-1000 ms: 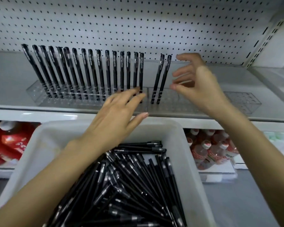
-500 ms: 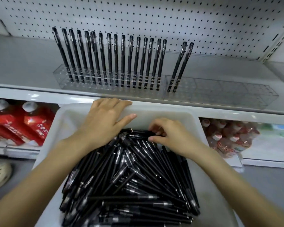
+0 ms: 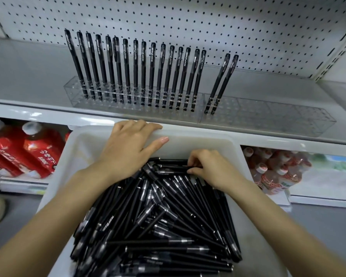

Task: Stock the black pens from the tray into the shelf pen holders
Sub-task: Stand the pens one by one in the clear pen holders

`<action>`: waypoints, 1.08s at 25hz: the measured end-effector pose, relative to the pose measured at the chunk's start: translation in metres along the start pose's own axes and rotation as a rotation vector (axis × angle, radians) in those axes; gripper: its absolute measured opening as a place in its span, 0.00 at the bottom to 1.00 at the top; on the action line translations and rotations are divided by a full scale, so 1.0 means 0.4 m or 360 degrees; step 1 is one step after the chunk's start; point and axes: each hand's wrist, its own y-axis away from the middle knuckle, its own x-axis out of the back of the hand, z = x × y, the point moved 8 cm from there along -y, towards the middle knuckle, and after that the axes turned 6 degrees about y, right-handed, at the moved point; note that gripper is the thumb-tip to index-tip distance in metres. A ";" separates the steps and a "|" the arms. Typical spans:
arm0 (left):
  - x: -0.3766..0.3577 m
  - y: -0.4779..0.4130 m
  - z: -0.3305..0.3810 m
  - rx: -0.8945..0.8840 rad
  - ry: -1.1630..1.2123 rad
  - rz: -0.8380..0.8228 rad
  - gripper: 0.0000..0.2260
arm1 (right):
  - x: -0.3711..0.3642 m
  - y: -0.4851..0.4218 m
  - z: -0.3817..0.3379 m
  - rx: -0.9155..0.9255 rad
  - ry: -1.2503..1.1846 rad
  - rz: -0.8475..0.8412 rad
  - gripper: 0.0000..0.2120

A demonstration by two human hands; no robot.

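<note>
Left hand [image 3: 128, 148] flat, fingers spread on far rim of white tray [image 3: 236, 148], frame centre. Right hand [image 3: 212, 168] pinching black pen [image 3: 174, 168] atop pile.

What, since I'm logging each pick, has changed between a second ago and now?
The right hand dropped from the shelf holder into the tray and now pinches a pen atop the pile. The left hand settled onto the tray's far rim. The standing pens, including the separate pair, are unchanged.
</note>
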 end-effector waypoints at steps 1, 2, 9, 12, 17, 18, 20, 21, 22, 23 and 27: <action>0.002 0.000 0.002 -0.0006 0.0012 0.0004 0.34 | 0.009 0.005 -0.007 0.0015 -0.0011 0.0014 0.05; 0.003 0.002 0.002 -0.0016 0.0028 0.0009 0.33 | 0.021 0.012 -0.016 0.0034 -0.0040 0.0038 0.05; 0.085 -0.014 0.015 0.0081 0.0789 0.0375 0.14 | 0.200 0.088 -0.052 0.0165 -0.0350 0.0302 0.03; 0.073 -0.041 0.121 -0.0100 0.0825 0.0118 0.13 | 0.277 0.092 -0.039 0.0174 -0.0597 0.0421 0.04; 0.033 -0.080 0.214 -0.0169 0.0779 -0.0046 0.10 | 0.357 0.093 -0.013 0.0205 -0.0893 0.0462 0.10; 0.031 -0.091 0.216 -0.0131 0.0809 -0.0014 0.08 | 0.376 0.096 0.000 0.0189 -0.0933 0.0478 0.12; 0.024 -0.110 0.218 -0.0027 0.0942 0.0037 0.07 | 0.415 0.100 0.046 0.0115 -0.1122 0.0551 0.12; 0.015 -0.117 0.219 0.0028 0.1033 0.0054 0.07 | 0.426 0.102 0.076 0.0061 -0.1311 0.0596 0.12; 0.005 -0.123 0.222 0.0082 0.1118 0.0071 0.08 | 0.429 0.103 0.102 0.0012 -0.1531 0.0624 0.13; -0.006 -0.130 0.227 0.0132 0.1201 0.0088 0.08 | 0.424 0.102 0.122 -0.0027 -0.1714 0.0626 0.14; -0.040 -0.160 0.250 0.0206 0.1317 0.0128 0.06 | 0.411 0.087 0.143 -0.0045 -0.1915 0.0728 0.12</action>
